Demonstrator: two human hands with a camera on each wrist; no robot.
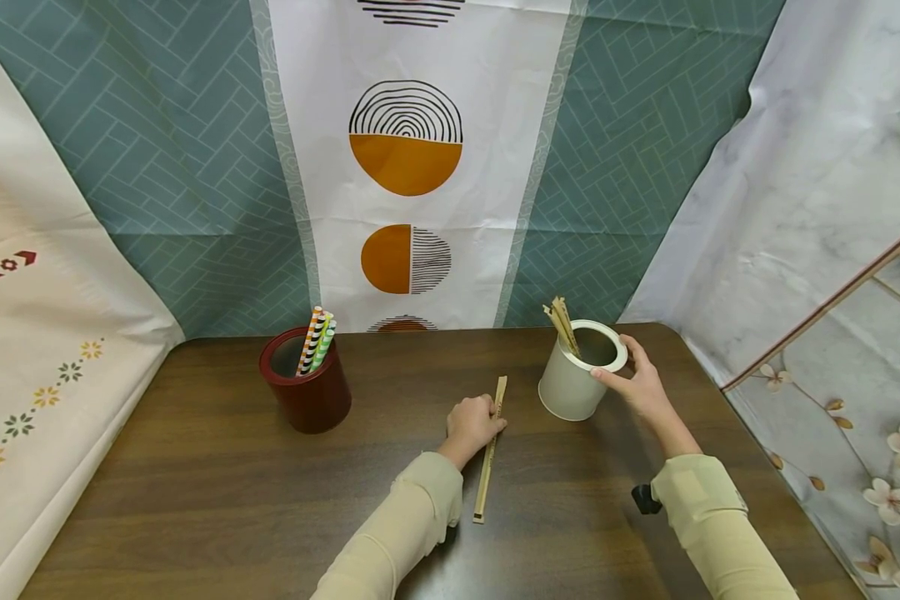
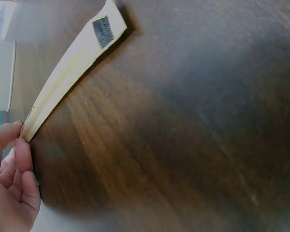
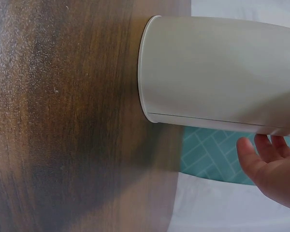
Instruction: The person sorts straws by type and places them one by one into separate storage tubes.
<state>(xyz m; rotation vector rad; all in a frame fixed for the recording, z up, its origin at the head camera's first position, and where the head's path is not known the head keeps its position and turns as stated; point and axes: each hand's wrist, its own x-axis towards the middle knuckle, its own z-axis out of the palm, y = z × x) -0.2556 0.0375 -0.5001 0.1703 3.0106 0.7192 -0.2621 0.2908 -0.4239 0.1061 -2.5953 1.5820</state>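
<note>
A long, narrow tan paper-wrapped stick (image 1: 487,467) lies on the table, with dark print at its near end. My left hand (image 1: 468,429) pinches it between thumb and fingers around its middle; the left wrist view shows the flat paper wrapper (image 2: 63,79) running out from the fingertips. To the right stands an upright cream can (image 1: 573,387), its wall filling much of the right wrist view. My right hand (image 1: 642,385) holds this can by the right side of its rim. Several similar wrapped sticks (image 1: 562,325) lean inside at its left edge.
A dark red can (image 1: 311,400) stands at the back left, holding several striped paper straws (image 1: 317,342). Behind the brown table (image 1: 217,500) hangs a patterned cloth (image 1: 412,292). More cloths border the left and right sides.
</note>
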